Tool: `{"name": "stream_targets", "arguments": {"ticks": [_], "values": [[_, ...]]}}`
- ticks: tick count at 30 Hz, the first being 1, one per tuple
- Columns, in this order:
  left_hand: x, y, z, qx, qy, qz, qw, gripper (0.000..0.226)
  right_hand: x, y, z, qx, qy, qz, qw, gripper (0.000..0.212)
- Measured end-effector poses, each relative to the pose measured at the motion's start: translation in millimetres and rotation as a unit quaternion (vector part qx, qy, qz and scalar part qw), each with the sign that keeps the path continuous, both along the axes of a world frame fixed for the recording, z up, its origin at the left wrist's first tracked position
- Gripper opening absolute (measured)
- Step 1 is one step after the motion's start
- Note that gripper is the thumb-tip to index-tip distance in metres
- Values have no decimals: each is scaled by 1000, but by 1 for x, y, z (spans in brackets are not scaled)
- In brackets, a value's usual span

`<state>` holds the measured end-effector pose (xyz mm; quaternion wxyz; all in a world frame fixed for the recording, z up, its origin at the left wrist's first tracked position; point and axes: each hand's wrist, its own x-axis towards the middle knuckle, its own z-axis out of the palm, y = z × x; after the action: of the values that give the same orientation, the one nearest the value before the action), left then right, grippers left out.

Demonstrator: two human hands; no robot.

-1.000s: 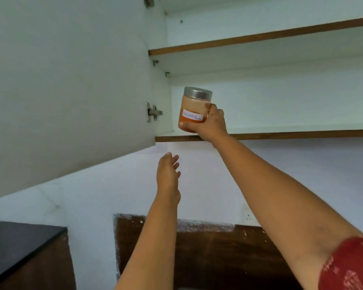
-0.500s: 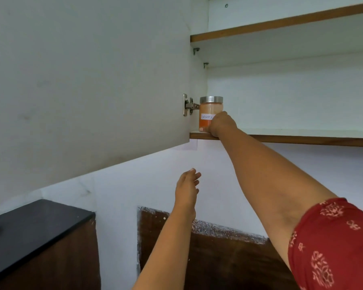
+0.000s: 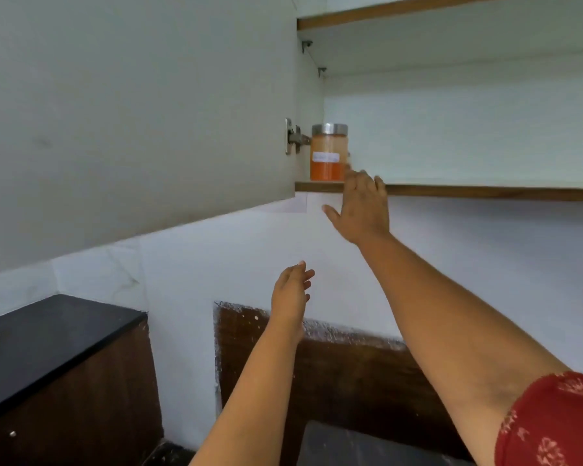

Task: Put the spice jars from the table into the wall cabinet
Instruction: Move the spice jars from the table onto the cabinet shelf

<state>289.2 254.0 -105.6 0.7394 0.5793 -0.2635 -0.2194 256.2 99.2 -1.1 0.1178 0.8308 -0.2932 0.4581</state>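
Where our right hand (image 3: 360, 206) gripped the jar (image 3: 329, 152) before, it now spreads wide, seemingly just clear; left hand (image 3: 292, 292) relaxed below, shelf (image 3: 485, 191) bare rightward.

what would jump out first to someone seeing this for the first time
The orange spice jar with a metal lid stands upright at the far left of the lower cabinet shelf, beside the door hinge. Just right of and below it, the right hand is spread open, holding nothing. The left hand hangs open lower, before the white wall.
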Motion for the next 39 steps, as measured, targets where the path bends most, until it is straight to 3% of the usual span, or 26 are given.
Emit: {"name": "stream_targets", "arguments": {"ticks": [2, 4, 11, 14, 17, 19, 21, 24, 28, 31, 33, 34, 36, 39], "values": [[-12, 1, -13, 11, -11, 1, 1000, 24, -28, 15, -65, 19, -29, 49, 998, 73], [-24, 2, -34, 36, -23, 3, 999, 19, -61, 36, -139, 113, -51, 44, 991, 72], [-118, -3, -154, 144, -65, -135, 978, 44, -191, 70, -306, 308, 56, -59, 948, 67], [-157, 3, -215, 218, -94, -193, 952, 47, -237, 86, -344, 440, 97, -79, 889, 59], [-172, 14, -260, 267, -90, -215, 935, 45, -258, 108, -377, 569, 179, -37, 801, 72], [-175, 19, -277, 294, -103, -211, 927, 42, -255, 121, -398, 585, 229, -22, 778, 96], [-174, 24, -283, 308, -100, -208, 923, 38, -246, 129, -410, 545, 334, -9, 769, 110], [-172, 26, -284, 318, -90, -206, 921, 35, -239, 128, -416, 508, 413, -16, 756, 86], [-165, 30, -285, 316, -105, -201, 921, 33, -246, 113, -412, 540, 351, -51, 763, 75], [-160, 32, -290, 312, -159, -201, 915, 41, -252, 103, -380, 592, 117, -67, 794, 52], [-160, 32, -285, 296, -178, -234, 909, 51, -249, 95, -352, 594, -10, -92, 799, 63], [-162, 33, -279, 284, -148, -257, 912, 55, -245, 93, -339, 603, -60, -97, 789, 75], [-167, 28, -265, 259, -28, -301, 917, 60, -239, 87, -320, 667, -171, -76, 722, 86], [-168, 16, -257, 230, 125, -319, 911, 89, -244, 88, -304, 760, -243, 25, 602, 62]]}}
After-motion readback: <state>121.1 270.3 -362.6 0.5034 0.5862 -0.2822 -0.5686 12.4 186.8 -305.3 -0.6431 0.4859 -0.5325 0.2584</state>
